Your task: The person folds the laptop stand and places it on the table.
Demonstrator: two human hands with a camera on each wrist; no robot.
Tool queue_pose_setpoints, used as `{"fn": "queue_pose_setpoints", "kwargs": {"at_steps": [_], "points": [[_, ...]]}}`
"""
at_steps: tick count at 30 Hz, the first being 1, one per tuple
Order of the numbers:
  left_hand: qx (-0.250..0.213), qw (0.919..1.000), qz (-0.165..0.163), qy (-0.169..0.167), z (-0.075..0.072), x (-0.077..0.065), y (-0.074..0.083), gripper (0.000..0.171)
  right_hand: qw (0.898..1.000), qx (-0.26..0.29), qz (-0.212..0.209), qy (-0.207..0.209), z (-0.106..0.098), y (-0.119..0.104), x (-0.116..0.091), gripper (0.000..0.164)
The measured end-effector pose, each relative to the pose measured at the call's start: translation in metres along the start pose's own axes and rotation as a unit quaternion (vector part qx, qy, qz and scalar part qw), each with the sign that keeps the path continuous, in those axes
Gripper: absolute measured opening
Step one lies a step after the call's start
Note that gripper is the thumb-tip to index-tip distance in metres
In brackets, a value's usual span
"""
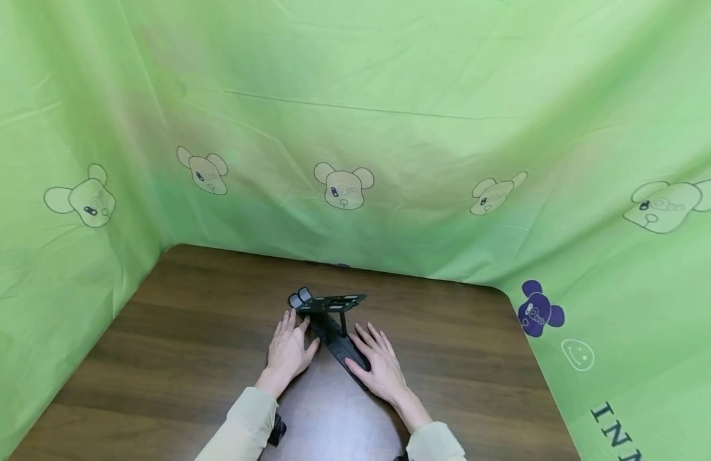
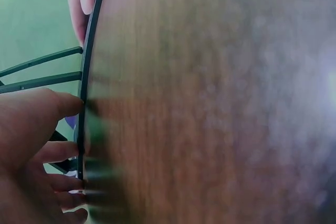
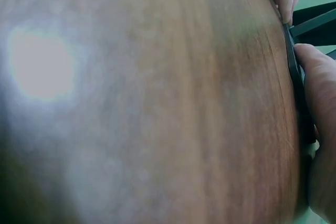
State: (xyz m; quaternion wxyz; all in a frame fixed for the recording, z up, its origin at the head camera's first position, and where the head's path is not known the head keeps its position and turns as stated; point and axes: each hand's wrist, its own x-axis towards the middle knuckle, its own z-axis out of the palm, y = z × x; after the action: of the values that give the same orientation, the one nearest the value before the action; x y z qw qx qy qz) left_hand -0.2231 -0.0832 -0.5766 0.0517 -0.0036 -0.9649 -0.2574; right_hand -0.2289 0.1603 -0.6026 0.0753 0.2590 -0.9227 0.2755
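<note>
A black folding stand (image 1: 332,333) stands on the brown table, its long flat base running diagonally. Its slotted top plate (image 1: 332,303) is raised on a thin post, with two grey-padded lips at the far left end. My left hand (image 1: 287,351) rests at the left end of the base, fingers extended and thumb against the near edge. In the left wrist view, that thumb (image 2: 68,104) meets the base's thin edge. My right hand (image 1: 383,366) lies over the base's right end, fingers stretched out past it. The right thumb (image 3: 310,56) touches the edge in the right wrist view.
The wooden table (image 1: 159,358) extends around the stand, with a bright glare near the front. A green cloth (image 1: 343,83) printed with bear heads hangs behind the table and along both sides.
</note>
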Motion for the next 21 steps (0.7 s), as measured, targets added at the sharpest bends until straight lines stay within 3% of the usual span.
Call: {"fn": "queue_pose_setpoints", "kwargs": {"at_steps": [6, 11, 15, 21], "points": [[-0.008, 0.9999, 0.003, -0.012, -0.005, 0.003, 0.000, 0.061, 1.000, 0.003, -0.001, -0.002, 0.000, 0.001, 0.003, 0.056], [-0.028, 0.9983, 0.005, -0.050, -0.013, 0.005, -0.001, 0.069, 1.000, 0.005, -0.003, 0.013, 0.000, 0.001, 0.004, 0.056], [-0.029, 0.9969, 0.032, -0.066, -0.011, -0.002, -0.001, 0.075, 1.000, -0.001, -0.017, 0.026, 0.003, 0.003, 0.002, 0.056], [-0.014, 0.9962, 0.068, -0.053, 0.000, -0.009, 0.004, 0.085, 0.999, -0.011, -0.032, 0.037, 0.004, 0.006, 0.000, 0.055]]}}
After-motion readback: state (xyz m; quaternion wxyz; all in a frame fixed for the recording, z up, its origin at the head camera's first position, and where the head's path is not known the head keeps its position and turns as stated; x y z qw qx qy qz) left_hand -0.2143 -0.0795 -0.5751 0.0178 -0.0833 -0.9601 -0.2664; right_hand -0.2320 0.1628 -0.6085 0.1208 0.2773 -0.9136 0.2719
